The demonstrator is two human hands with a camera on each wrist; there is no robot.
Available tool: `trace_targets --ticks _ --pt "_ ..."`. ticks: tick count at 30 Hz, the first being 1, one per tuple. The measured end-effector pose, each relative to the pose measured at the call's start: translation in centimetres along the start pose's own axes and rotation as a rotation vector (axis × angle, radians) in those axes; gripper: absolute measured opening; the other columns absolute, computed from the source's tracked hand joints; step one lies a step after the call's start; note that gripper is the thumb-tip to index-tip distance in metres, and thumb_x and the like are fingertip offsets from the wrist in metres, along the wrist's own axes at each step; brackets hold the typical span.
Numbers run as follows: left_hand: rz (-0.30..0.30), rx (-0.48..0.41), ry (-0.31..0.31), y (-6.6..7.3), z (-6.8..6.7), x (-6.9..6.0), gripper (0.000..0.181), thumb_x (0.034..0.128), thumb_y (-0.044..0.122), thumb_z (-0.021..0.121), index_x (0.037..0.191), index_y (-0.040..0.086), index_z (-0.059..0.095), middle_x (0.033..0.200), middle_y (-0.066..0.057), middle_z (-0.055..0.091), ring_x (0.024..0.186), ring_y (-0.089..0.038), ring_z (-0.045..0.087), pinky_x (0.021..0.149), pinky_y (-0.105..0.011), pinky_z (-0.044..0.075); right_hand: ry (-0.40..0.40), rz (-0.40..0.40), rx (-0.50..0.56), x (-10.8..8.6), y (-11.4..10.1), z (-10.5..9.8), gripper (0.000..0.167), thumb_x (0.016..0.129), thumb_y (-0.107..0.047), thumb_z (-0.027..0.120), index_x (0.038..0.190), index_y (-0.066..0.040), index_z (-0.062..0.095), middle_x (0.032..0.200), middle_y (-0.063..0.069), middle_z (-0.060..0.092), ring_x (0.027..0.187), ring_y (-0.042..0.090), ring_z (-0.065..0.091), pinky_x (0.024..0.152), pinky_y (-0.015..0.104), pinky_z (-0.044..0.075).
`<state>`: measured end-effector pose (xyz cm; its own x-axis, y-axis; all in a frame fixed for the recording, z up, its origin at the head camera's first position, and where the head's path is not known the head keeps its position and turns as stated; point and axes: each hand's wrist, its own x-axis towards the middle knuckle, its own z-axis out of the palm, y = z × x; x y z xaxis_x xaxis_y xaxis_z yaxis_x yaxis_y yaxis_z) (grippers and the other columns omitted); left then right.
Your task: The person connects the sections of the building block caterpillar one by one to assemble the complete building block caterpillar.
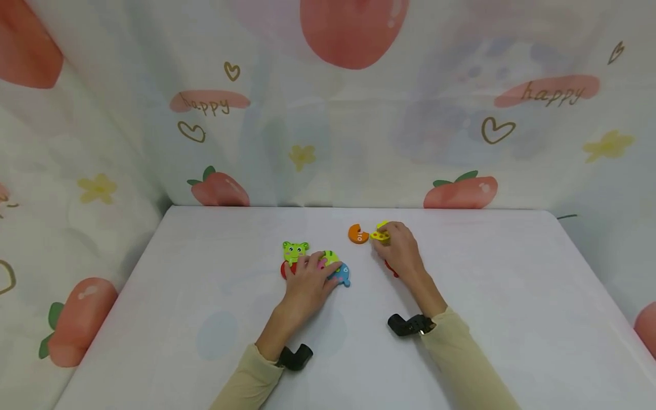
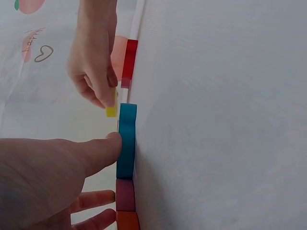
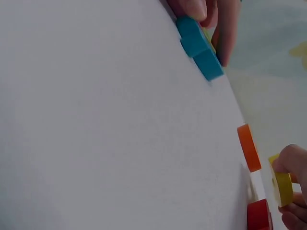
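Fingers of your right hand (image 1: 402, 250) are pinching the yellow piece (image 3: 283, 187) above the table (image 1: 476, 273), near the orange piece (image 1: 356, 236); your left hand (image 1: 307, 282), fingers spread, is touching the blue piece (image 2: 127, 148); light pressure should steady it.

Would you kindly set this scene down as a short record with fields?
Left hand: fingers spread over a cluster of pieces, thumb touching the blue piece
Right hand: pinches the yellow piece
Near right hand: orange piece; red piece, partly hidden in the head view
Smiling face: on the green piece, beside the left hand
Surface: white table
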<state>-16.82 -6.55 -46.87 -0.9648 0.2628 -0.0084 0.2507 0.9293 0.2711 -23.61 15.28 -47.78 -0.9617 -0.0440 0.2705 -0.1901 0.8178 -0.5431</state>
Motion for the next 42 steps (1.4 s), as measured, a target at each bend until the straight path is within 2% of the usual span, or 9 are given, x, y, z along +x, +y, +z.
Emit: trace_targets --ticks 3,7,13,21,27,32,36,42 --pt "0.007 -0.005 0.004 -0.1 0.0 0.0 0.044 0.0933 0.044 0.060 0.137 0.038 0.054 0.146 -0.007 0.043 0.132 -0.032 0.037 0.104 -0.071 0.028 0.007 -0.028 0.035 -1.0 -0.8 -0.3 0.031 0.087 -0.012 0.069 0.113 0.003 0.064 0.127 0.022 0.058 0.113 0.035 0.057 0.098 0.047 0.051" --pt "0.015 0.007 0.005 -0.1 0.0 0.0 0.044 0.0936 0.044 0.059 0.137 0.038 0.054 0.146 -0.007 0.043 0.132 -0.032 0.037 0.104 -0.070 0.029 -0.016 -0.022 0.112 -2.5 -1.5 -0.5 0.039 0.085 -0.012 0.071 0.120 0.001 0.060 0.129 0.020 0.057 0.120 0.034 0.055 0.101 0.047 0.050" --pt "0.016 0.028 -0.003 -0.1 0.1 0.0 0.045 0.0941 0.044 0.058 0.138 0.038 0.053 0.146 -0.006 0.043 0.132 -0.032 0.038 0.104 -0.069 0.031 -0.041 -0.008 0.171 -4.4 -1.7 0.5 0.051 0.083 -0.012 0.074 0.129 -0.001 0.055 0.128 0.017 0.057 0.117 0.030 0.055 0.099 0.045 0.052" --pt "0.027 0.026 0.013 -0.3 0.0 0.0 0.044 0.0936 0.045 0.059 0.137 0.037 0.055 0.145 -0.006 0.045 0.130 -0.032 0.039 0.104 -0.071 0.029 0.001 -0.097 0.239 -5.8 -3.3 1.3 0.049 0.079 -0.012 0.079 0.122 -0.002 0.058 0.121 0.015 0.059 0.112 0.028 0.059 0.095 0.041 0.054" --pt "0.024 0.024 0.015 -0.4 0.3 0.1 0.043 0.0939 0.045 0.058 0.137 0.037 0.054 0.145 -0.005 0.045 0.130 -0.032 0.039 0.105 -0.072 0.028 0.047 -0.113 0.347 -7.0 -3.9 1.8 0.038 0.077 -0.010 0.081 0.111 -0.002 0.064 0.117 0.012 0.062 0.110 0.025 0.062 0.091 0.037 0.055" --pt "0.023 0.059 0.012 -0.2 0.3 0.1 0.042 0.0947 0.043 0.057 0.136 0.038 0.054 0.145 -0.005 0.044 0.129 -0.031 0.039 0.106 -0.072 0.028 0.051 -0.109 0.329 -8.1 -4.3 2.0 0.036 0.075 -0.013 0.083 0.106 -0.004 0.067 0.114 0.011 0.064 0.102 0.022 0.066 0.086 0.037 0.058" --pt "0.016 0.060 0.003 -0.2 0.3 0.1 0.042 0.0948 0.042 0.058 0.137 0.039 0.053 0.145 -0.004 0.044 0.129 -0.031 0.039 0.106 -0.070 0.028 0.048 -0.102 0.286 -8.4 -4.3 2.2 0.035 0.074 -0.014 0.085 0.104 -0.006 0.069 0.112 0.009 0.064 0.100 0.019 0.063 0.084 0.035 0.058" --pt "0.015 0.055 0.004 -0.1 0.1 -0.1 0.043 0.0949 0.043 0.057 0.137 0.039 0.053 0.145 -0.004 0.044 0.130 -0.031 0.039 0.106 -0.070 0.028 0.023 -0.107 0.296 -8.5 -4.0 2.5 0.034 0.072 -0.013 0.086 0.100 -0.006 0.069 0.117 0.010 0.058 0.108 0.021 0.059 0.088 0.035 0.058"
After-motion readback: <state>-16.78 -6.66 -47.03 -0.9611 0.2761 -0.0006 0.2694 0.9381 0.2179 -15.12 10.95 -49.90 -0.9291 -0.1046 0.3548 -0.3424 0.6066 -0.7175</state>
